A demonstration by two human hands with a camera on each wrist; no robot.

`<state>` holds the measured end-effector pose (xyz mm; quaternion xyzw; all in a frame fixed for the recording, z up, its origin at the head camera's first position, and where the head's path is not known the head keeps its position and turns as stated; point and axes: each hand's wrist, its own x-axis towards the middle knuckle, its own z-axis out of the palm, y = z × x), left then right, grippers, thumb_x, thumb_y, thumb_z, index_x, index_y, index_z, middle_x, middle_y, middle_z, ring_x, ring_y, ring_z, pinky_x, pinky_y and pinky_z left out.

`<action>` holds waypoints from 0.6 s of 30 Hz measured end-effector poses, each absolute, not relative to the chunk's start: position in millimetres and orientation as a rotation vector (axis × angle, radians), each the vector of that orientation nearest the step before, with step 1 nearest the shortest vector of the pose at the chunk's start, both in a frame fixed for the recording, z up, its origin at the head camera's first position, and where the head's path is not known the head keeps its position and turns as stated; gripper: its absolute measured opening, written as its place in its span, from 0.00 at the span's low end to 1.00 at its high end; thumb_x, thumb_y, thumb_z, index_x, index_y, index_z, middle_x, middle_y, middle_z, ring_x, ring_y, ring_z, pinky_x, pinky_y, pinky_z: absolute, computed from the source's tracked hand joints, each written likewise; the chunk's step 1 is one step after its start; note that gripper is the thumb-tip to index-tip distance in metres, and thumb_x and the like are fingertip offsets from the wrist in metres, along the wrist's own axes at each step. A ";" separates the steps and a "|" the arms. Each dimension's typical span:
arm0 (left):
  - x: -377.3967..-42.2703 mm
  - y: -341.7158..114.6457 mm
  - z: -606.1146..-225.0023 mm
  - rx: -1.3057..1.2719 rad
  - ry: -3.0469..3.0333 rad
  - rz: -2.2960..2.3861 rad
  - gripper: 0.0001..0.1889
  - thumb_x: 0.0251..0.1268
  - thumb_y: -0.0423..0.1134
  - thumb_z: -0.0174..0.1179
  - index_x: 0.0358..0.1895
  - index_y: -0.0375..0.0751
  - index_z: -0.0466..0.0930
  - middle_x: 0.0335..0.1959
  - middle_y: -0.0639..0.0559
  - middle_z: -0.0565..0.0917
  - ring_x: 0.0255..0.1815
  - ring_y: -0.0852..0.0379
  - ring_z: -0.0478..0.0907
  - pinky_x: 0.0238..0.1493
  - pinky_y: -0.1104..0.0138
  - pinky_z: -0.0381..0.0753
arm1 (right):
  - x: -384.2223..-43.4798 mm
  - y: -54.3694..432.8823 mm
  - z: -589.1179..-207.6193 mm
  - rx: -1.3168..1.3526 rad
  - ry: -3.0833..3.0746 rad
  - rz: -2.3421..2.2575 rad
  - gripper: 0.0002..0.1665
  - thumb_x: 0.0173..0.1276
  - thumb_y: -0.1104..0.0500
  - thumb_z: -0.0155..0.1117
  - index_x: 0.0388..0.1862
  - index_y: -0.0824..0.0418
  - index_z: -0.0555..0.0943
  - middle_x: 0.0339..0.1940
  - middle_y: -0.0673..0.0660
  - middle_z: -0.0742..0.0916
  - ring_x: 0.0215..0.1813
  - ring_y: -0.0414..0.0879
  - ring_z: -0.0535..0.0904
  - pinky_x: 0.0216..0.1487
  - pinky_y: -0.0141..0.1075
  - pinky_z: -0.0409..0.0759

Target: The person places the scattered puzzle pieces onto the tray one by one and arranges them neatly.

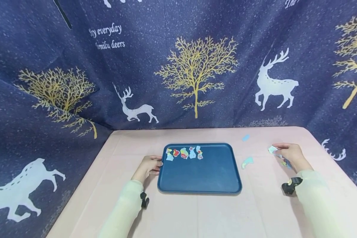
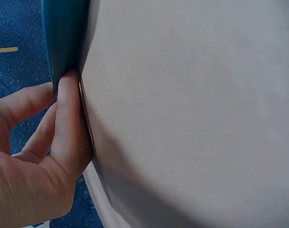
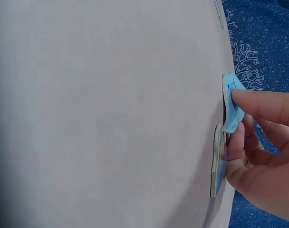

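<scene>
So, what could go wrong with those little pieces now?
The pinched piece is small, so it might slip from the right fingers. The left fingers hold the tray's edge; a jerk could shift the row of pieces on it. The loose piece near the right fingers might get knocked.

We see a smooth, largely matt tray (image 1: 215, 172) that looks like plastic, with printed, card-like pieces (image 1: 184, 153) along its far edge. Toward the right edge of the table (image 1: 256, 211), we note a smooth-faced piece (image 3: 232, 116) resembling board. Matt cloth (image 1: 172, 215) covers the table, and printed fabric (image 1: 139, 69) hangs beyond.
</scene>
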<state>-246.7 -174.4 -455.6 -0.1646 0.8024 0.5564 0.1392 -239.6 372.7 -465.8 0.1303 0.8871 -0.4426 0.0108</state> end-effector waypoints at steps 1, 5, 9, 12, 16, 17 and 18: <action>-246.4 -174.5 -456.0 -0.473 2.322 1.605 0.21 0.59 0.25 0.59 0.58 0.34 0.77 0.30 0.45 0.83 0.24 0.56 0.79 0.28 0.66 0.86 | -239.5 373.2 -465.9 0.403 2.764 -1.382 0.30 0.63 0.60 0.59 0.64 0.68 0.72 0.61 0.73 0.75 0.35 0.41 0.74 0.25 0.28 0.77; -247.2 -174.7 -458.5 -0.468 2.325 1.609 0.21 0.59 0.24 0.59 0.58 0.34 0.77 0.31 0.44 0.83 0.25 0.56 0.79 0.28 0.66 0.87 | -238.3 375.1 -465.3 0.369 2.775 -1.364 0.29 0.64 0.61 0.55 0.64 0.68 0.72 0.61 0.73 0.74 0.39 0.47 0.75 0.27 0.29 0.76; -247.0 -174.2 -458.4 -0.473 2.329 1.607 0.21 0.58 0.24 0.58 0.57 0.33 0.77 0.32 0.44 0.83 0.25 0.56 0.79 0.29 0.66 0.87 | -237.1 375.6 -464.9 0.315 2.798 -1.393 0.28 0.64 0.63 0.56 0.63 0.72 0.71 0.59 0.75 0.76 0.37 0.45 0.77 0.28 0.28 0.77; -246.8 -173.7 -456.9 -0.477 2.327 1.609 0.21 0.58 0.24 0.59 0.58 0.33 0.77 0.32 0.44 0.83 0.25 0.56 0.79 0.28 0.66 0.86 | -236.0 374.8 -462.3 0.278 2.778 -1.468 0.27 0.65 0.64 0.57 0.62 0.74 0.71 0.57 0.74 0.78 0.31 0.38 0.78 0.29 0.30 0.81; -246.4 -174.1 -456.1 -0.476 2.325 1.613 0.21 0.59 0.24 0.59 0.58 0.33 0.77 0.32 0.44 0.83 0.25 0.56 0.79 0.27 0.66 0.86 | -235.6 371.0 -456.0 0.260 2.715 -1.566 0.29 0.69 0.61 0.58 0.64 0.74 0.69 0.48 0.62 0.84 0.31 0.35 0.80 0.34 0.33 0.84; -246.2 -174.2 -456.4 -0.479 2.324 1.613 0.21 0.59 0.24 0.59 0.58 0.34 0.77 0.32 0.44 0.83 0.25 0.56 0.79 0.27 0.66 0.86 | -236.1 369.3 -454.8 0.263 2.698 -1.590 0.29 0.69 0.60 0.59 0.65 0.74 0.68 0.45 0.57 0.85 0.32 0.34 0.80 0.35 0.33 0.85; -245.8 -174.3 -457.1 -0.483 2.322 1.613 0.21 0.58 0.24 0.59 0.58 0.34 0.78 0.32 0.44 0.83 0.25 0.55 0.79 0.28 0.66 0.86 | -236.8 367.9 -454.2 0.263 2.688 -1.612 0.29 0.69 0.61 0.59 0.65 0.74 0.68 0.41 0.51 0.86 0.32 0.33 0.80 0.35 0.33 0.85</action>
